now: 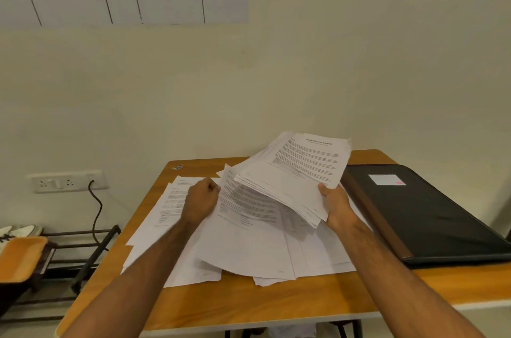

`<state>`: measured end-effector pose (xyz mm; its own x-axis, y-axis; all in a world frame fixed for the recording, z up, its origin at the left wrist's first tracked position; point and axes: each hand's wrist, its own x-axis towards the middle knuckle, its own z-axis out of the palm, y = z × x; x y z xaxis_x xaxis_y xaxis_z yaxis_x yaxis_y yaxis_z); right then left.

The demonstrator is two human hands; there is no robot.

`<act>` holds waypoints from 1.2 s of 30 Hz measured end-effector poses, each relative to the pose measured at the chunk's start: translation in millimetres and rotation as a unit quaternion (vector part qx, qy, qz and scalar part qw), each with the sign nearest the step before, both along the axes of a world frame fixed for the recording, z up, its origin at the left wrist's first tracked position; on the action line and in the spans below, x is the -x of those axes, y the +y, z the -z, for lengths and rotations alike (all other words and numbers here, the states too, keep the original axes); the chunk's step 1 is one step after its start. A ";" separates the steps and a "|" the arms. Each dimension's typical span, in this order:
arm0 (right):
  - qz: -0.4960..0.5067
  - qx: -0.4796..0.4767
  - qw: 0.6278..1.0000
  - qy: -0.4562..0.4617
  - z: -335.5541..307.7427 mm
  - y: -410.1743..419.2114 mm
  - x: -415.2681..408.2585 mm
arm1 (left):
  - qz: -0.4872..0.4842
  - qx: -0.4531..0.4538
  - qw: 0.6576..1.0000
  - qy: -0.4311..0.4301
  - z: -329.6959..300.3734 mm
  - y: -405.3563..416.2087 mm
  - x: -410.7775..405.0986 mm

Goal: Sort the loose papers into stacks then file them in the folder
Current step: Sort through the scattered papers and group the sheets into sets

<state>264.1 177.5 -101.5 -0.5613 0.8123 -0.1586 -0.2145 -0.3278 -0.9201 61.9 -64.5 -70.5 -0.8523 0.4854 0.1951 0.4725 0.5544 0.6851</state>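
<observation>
In the head view, a thick sheaf of printed papers [293, 171] is held raised and tilted above the wooden table [249, 301] at the centre of the frame, slightly to the right. The right hand [336, 203] is clamped on the sheaf's lower right corner, thumb on top and fingers hidden beneath. The left hand [201, 200], at centre left, is curled at the edge of a sheet [246, 205] that is lifted from the pile; whether one page or several are pinched cannot be told. More loose sheets [249, 257] are spread flat and overlapping below both hands, and another small stack [171, 199] lies to the left, partly under the left wrist. The closed black folder [431, 216], with a brown spine and a pale label, lies at the right of the frame, just beside the papers.

The sheaf is judged light but floppy: it sags where it is unsupported and its edges are fanned, so pages could slide out of a one-corner hold. A firmer hold would be had along a long edge or with a palm beneath. Single sheets are thin, easily creased and prone to cling together. The folder looks stiff and is best taken by its spine edge.

At the lower left a metal rack [83, 249] and a wall socket [65, 181] with a cable are seen.
</observation>
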 end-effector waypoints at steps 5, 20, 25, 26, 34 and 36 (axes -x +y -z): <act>-0.007 -0.014 1.000 -0.013 -6.8 -3.5 3.2 | -0.027 -0.026 0.999 0.001 -17.3 -19.8 2.0; -0.208 -0.151 0.963 -0.084 -11.3 -70.8 25.5 | -0.058 -0.218 0.942 -0.249 15.0 -91.5 2.6; -0.230 -0.130 0.959 -0.099 -6.9 -98.8 45.0 | -0.035 -0.283 0.909 -0.305 13.8 -99.4 3.8; -0.230 -0.134 0.959 -0.097 -5.2 -103.1 49.0 | -0.028 -0.294 0.904 -0.310 11.6 -99.8 2.2; -0.306 -0.052 0.950 -0.028 -11.5 -121.8 60.0 | 0.053 -0.352 0.895 -0.270 -7.1 -98.8 -2.4; -0.302 -0.070 0.951 -0.026 -18.8 -120.3 63.1 | 0.097 -0.367 0.885 -0.271 -19.1 -97.2 -9.2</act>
